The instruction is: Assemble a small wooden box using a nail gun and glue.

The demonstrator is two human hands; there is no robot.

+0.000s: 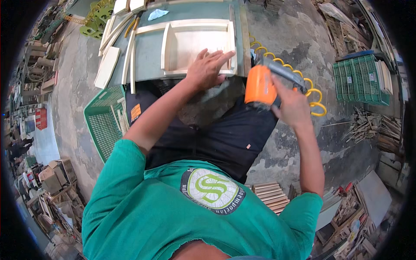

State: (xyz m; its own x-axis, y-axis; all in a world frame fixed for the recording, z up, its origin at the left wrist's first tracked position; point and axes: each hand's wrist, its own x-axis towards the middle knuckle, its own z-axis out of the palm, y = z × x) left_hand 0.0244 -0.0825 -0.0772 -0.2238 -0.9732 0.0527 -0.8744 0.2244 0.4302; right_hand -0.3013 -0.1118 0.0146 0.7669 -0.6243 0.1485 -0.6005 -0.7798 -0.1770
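Observation:
A pale wooden box frame with a light bottom panel lies on the green-grey worktable. Over its near right corner is my left hand, fingers stretched and spread across the near rail, thumb at the front side. Whether the palm presses on the wood I cannot tell. My right hand is closed round the handle of an orange and grey air nail gun, slightly blurred, just right of the table's near right corner. A yellow coiled air hose runs beside the gun.
Long wooden strips and a board lie at the table's left side, with a blue cloth at the back. A green plastic crate stands by my left leg. Green crates and piled wood scraps are on the right.

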